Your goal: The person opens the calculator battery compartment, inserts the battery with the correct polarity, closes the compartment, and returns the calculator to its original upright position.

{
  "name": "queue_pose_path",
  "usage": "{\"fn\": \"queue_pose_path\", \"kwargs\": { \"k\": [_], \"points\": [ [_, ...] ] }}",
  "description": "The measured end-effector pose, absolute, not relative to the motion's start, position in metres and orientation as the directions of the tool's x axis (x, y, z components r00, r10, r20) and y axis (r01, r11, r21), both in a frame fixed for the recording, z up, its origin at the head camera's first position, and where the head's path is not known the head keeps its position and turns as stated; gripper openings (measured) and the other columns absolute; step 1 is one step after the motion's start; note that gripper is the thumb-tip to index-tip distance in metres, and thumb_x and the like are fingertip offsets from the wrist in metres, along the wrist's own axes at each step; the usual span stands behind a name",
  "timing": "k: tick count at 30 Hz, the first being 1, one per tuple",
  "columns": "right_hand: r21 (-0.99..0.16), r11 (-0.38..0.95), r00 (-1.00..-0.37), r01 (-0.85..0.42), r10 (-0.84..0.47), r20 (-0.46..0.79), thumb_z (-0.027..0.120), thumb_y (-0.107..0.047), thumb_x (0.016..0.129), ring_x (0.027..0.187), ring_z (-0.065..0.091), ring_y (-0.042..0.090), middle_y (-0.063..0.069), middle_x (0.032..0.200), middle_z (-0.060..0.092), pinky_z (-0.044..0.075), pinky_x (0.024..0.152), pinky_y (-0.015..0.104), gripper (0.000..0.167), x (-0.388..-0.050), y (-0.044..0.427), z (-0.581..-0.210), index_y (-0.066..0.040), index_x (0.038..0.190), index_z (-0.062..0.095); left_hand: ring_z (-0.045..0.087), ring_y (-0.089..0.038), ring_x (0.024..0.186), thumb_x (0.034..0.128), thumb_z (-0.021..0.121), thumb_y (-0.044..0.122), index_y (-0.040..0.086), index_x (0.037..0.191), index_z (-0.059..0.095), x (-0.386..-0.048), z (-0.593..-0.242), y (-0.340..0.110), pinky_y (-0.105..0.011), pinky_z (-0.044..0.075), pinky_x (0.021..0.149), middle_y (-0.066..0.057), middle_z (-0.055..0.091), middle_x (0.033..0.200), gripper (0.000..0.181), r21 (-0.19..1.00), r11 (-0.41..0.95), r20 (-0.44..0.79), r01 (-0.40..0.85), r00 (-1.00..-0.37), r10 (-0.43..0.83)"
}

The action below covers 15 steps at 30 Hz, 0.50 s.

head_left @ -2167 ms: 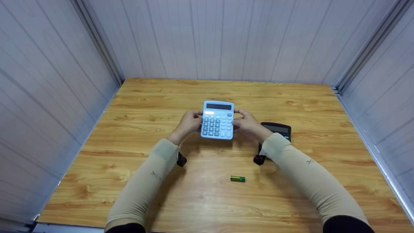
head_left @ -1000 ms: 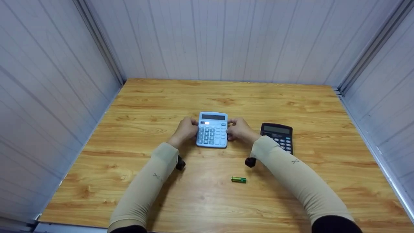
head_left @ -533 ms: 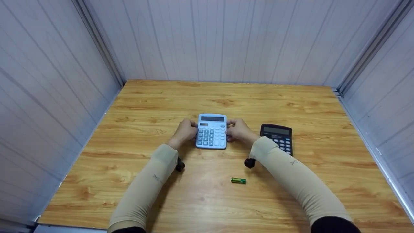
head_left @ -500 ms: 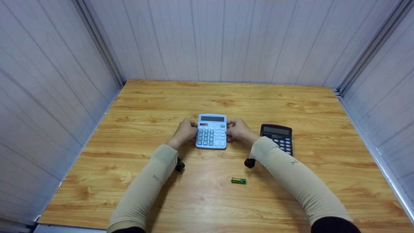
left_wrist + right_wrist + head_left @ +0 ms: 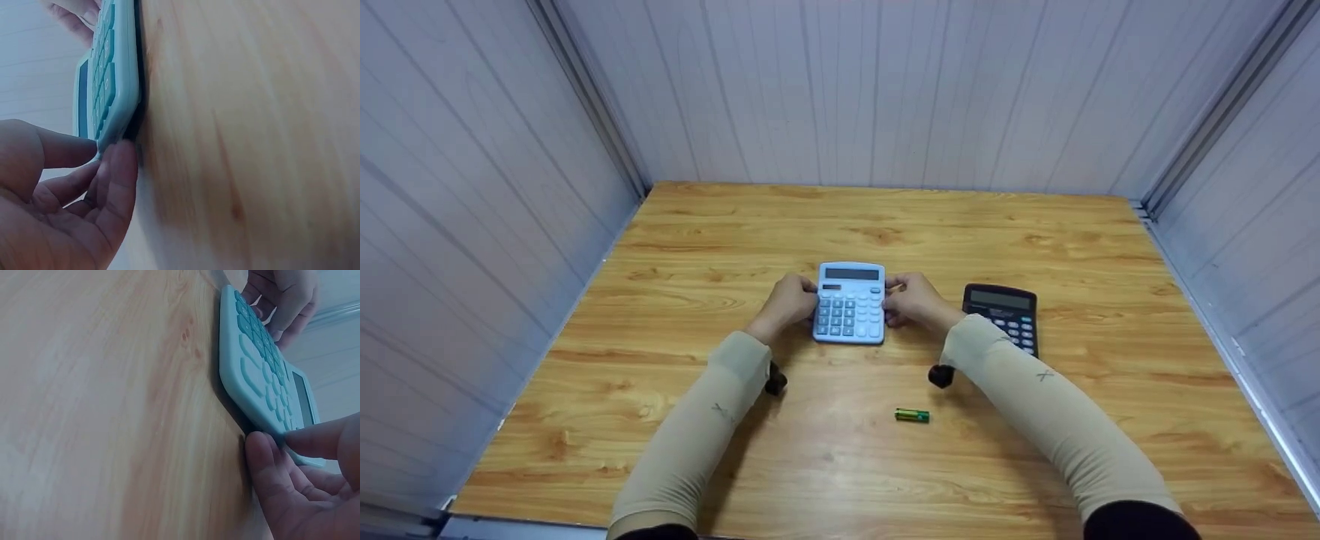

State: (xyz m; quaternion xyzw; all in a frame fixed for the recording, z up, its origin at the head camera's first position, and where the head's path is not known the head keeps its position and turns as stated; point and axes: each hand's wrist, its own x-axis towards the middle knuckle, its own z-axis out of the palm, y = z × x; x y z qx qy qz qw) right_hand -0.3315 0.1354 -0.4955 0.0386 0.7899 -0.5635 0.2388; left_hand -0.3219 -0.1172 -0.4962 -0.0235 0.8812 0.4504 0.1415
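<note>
A light blue calculator (image 5: 849, 304) lies face up near the middle of the wooden table, its display at the far end. My left hand (image 5: 793, 301) pinches its left edge; in the left wrist view the thumb (image 5: 70, 151) is on the side and the fingertips reach low by the underside. On the opposite edge my right hand (image 5: 913, 301) pinches likewise, and the right wrist view shows that thumb (image 5: 315, 440) against the calculator's side. A black calculator (image 5: 1001, 307) lies to the right, its lower part hidden behind my right sleeve. Nearer me is a green battery (image 5: 912, 415).
The wooden table (image 5: 825, 472) has pale panel walls at the back (image 5: 840, 90), left and right. A small black wrist camera (image 5: 940, 376) hangs under the right wrist, another (image 5: 775, 381) under the left.
Since the earliest frame, both hands have lowered the light blue calculator onto the table, toward me and slightly left. Over the last half second the hands and calculator have stayed nearly still.
</note>
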Motion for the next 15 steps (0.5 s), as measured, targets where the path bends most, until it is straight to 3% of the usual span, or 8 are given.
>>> {"fn": "queue_pose_path", "kwargs": {
  "k": [3, 6, 12, 15],
  "points": [
    [-0.874, 0.369, -0.890, 0.317, -0.202, -0.408, 0.065, -0.002, 0.103, 0.084, 0.072, 0.020, 0.013, 0.110, 0.067, 0.065, 0.075, 0.030, 0.050, -0.331, 0.141, -0.489, 0.000, 0.151, 0.052, 0.068, -0.019, 0.085, 0.1052, 0.049, 0.011, -0.006, 0.140, 0.065, -0.322, -0.493, -0.118, -0.028, 0.059, 0.069, -0.019, 0.073, 0.122, 0.041, 0.776, 0.604, -0.269, -0.180, -0.961, 0.058],
    [-0.879, 0.382, -0.905, 0.287, -0.194, -0.380, 0.067, -0.007, 0.105, 0.094, 0.072, 0.024, 0.013, 0.114, 0.062, 0.066, 0.085, 0.035, 0.049, -0.332, 0.148, -0.481, 0.001, 0.151, 0.051, 0.062, -0.018, 0.083, 0.1077, 0.049, 0.016, -0.003, 0.149, 0.058, -0.322, -0.488, -0.117, -0.031, 0.056, 0.071, -0.018, 0.069, 0.126, 0.046, 0.779, 0.597, -0.254, -0.189, -0.967, 0.026],
    [-0.889, 0.400, -0.926, 0.221, -0.201, -0.320, 0.070, -0.011, 0.105, 0.115, 0.071, 0.039, 0.014, 0.120, 0.062, 0.065, 0.100, 0.044, 0.055, -0.329, 0.162, -0.466, 0.002, 0.155, 0.049, 0.062, -0.025, 0.117, 0.1110, 0.052, 0.020, -0.002, 0.151, 0.057, -0.321, -0.475, -0.111, -0.042, 0.057, 0.103, -0.018, 0.064, 0.140, 0.046, 0.821, 0.558, -0.161, -0.118, -0.987, 0.027],
    [-0.897, 0.394, -0.932, 0.200, -0.206, -0.298, 0.070, -0.012, 0.105, 0.115, 0.071, 0.040, 0.013, 0.118, 0.063, 0.066, 0.097, 0.043, 0.056, -0.327, 0.170, -0.460, 0.002, 0.155, 0.049, 0.062, -0.028, 0.121, 0.1106, 0.055, 0.019, -0.003, 0.148, 0.060, -0.319, -0.469, -0.103, -0.044, 0.057, 0.107, -0.019, 0.065, 0.136, 0.044, 0.832, 0.550, -0.119, -0.078, -0.992, 0.038]
  ]
}}
